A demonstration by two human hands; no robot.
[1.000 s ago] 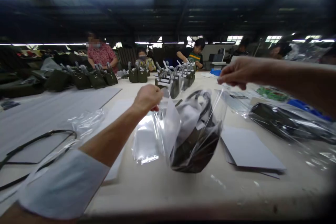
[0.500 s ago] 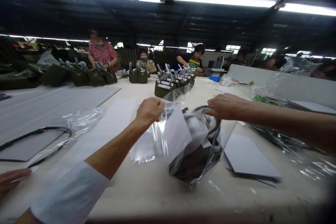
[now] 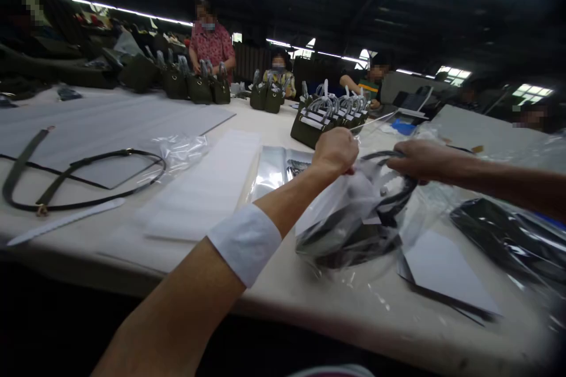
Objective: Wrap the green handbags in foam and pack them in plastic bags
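Note:
A dark green handbag [image 3: 349,241] sits inside a clear plastic bag [image 3: 316,259] at the table's near side, blurred by motion. Its grey-wrapped handle [image 3: 400,194] arches up on the right. My left hand [image 3: 336,151] is closed in a fist on the plastic bag's upper left edge. My right hand [image 3: 415,160] is closed at the upper right, where handle and film meet; its exact hold is partly hidden. White paper shows against the handbag under the film.
Finished-looking green handbags [image 3: 309,123] stand at the table's far side, near co-workers. To the left lie a strap [image 3: 101,156], a white strip [image 3: 66,224] and white sheets [image 3: 207,188]. Grey cards [image 3: 446,271] and a film-wrapped dark item [image 3: 490,230] are right.
My view has swung, so the scene sits higher and further right. Both hands keep hold of the plastic bag. Another person's hand at lower left is gone; the strap lies on the table.

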